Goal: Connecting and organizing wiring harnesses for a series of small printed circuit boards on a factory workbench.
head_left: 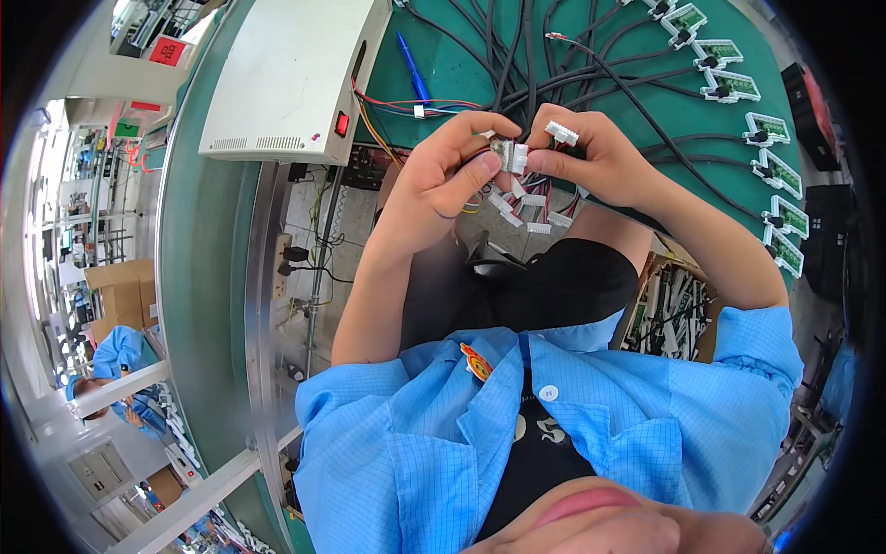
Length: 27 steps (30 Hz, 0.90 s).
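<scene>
My left hand (pixel 441 171) is closed, pinching a small pale connector (pixel 502 150) between thumb and forefinger. My right hand (pixel 595 159) is closed too, its thumb and fingertips on a white wire connector (pixel 520 159) that meets the pale one. I cannot tell whether the two are fully joined. A second white connector (pixel 561 133) pokes out above the fingers of my right hand. Below both hands, at the table edge, hang several white connectors (pixel 538 227) on thin coloured wires. Black cables (pixel 531 55) run from a bundle just beyond my hands.
On the green table (pixel 452 55), a beige box with a red switch (pixel 286 78) stands at left, near a blue pen (pixel 413 69). Several clear-cased circuit boards (pixel 734 86) line the right edge. Below right is a carton of parts (pixel 666 309). A co-worker (pixel 120 369) sits far left.
</scene>
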Each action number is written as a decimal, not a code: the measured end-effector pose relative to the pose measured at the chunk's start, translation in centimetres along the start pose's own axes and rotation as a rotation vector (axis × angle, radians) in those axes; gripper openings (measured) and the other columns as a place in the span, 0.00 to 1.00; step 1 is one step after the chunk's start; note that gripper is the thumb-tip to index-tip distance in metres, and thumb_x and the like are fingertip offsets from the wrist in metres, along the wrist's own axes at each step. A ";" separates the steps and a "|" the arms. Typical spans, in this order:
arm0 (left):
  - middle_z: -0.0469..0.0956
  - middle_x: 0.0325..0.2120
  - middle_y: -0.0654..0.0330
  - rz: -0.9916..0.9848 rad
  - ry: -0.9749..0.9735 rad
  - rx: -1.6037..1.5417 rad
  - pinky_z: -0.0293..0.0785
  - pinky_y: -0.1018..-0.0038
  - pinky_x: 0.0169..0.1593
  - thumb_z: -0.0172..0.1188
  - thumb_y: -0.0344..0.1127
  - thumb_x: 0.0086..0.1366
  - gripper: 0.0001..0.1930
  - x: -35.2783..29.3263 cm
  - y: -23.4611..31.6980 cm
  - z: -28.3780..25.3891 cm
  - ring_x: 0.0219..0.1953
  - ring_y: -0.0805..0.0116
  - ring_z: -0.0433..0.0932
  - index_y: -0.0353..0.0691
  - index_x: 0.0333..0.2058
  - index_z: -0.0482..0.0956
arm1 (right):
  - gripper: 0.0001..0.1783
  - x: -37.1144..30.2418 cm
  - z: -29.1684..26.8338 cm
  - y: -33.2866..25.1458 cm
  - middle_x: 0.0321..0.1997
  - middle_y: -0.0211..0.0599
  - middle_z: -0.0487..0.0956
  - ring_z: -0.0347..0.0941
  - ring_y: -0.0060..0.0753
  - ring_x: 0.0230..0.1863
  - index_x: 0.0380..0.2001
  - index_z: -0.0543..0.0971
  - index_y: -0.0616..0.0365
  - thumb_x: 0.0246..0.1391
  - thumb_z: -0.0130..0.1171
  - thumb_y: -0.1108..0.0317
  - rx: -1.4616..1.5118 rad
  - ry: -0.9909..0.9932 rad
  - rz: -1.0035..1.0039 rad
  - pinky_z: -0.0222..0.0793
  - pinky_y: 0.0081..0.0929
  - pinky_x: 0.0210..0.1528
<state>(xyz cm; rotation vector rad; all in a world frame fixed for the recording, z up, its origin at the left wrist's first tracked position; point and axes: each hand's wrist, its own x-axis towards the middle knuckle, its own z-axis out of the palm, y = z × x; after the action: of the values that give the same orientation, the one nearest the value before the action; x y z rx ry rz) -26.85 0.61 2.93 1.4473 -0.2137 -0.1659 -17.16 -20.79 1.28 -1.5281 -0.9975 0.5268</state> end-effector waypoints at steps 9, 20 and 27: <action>0.79 0.35 0.62 0.021 0.014 0.054 0.71 0.79 0.44 0.53 0.29 0.70 0.12 -0.1 -0.5 -0.2 0.37 0.77 0.76 0.34 0.51 0.74 | 0.09 0.0 0.0 0.0 0.32 0.30 0.75 0.73 0.20 0.36 0.33 0.80 0.63 0.58 0.64 0.67 -0.005 -0.021 0.029 0.68 0.23 0.40; 0.78 0.32 0.58 0.108 0.077 0.323 0.75 0.76 0.41 0.50 0.19 0.66 0.12 0.0 -0.2 1.5 0.33 0.74 0.78 0.33 0.47 0.76 | 0.06 -0.1 -0.1 0.8 0.29 0.31 0.75 0.70 0.20 0.32 0.31 0.76 0.62 0.57 0.63 0.72 -0.094 -0.003 -0.052 0.66 0.24 0.37; 0.80 0.33 0.54 0.019 0.013 0.449 0.75 0.73 0.41 0.51 0.21 0.67 0.12 -0.7 1.8 1.3 0.34 0.70 0.80 0.32 0.48 0.74 | 0.06 0.0 0.5 0.5 0.31 0.35 0.76 0.73 0.25 0.32 0.33 0.77 0.62 0.55 0.62 0.72 -0.104 0.014 -0.010 0.69 0.27 0.36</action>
<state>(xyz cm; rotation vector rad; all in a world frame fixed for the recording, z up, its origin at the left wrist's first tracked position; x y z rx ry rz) -27.86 -0.24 4.80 1.8914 -0.2651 -0.0951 -17.44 -20.51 0.64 -1.6164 -1.0350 0.4628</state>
